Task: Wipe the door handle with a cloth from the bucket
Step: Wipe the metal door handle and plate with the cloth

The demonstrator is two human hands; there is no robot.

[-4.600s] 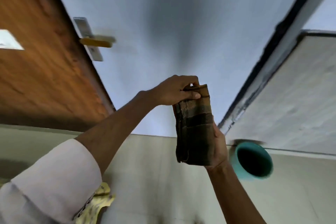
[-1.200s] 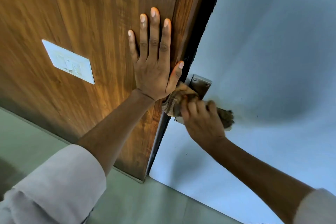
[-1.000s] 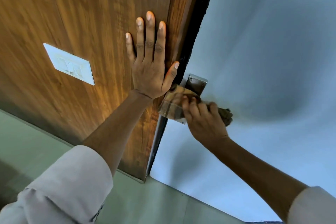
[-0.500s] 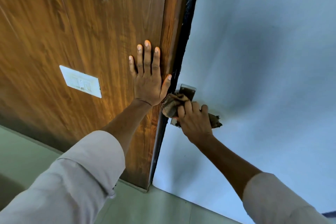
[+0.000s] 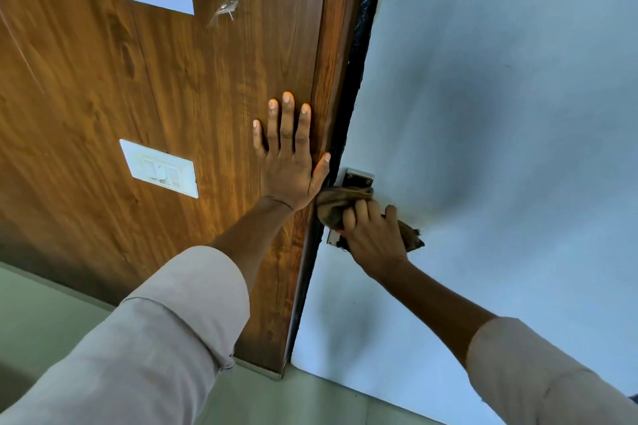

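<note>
The right hand [image 5: 374,235] gripped the cloth [image 5: 340,205] over the door handle [image 5: 355,179], its lever hidden beneath; the left hand [image 5: 288,162] lay flat, fingers spread, beside it.

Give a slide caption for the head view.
Right hand rubs cloth over door handle; left hand braces on wood panel.

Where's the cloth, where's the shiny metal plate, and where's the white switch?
cloth [image 5: 333,205], head view, on the bunched brown part left of the right hand's fingers.
metal plate [image 5: 357,178], head view, on its top end above the cloth.
switch [image 5: 159,168], head view, on the middle of its white face.
</note>
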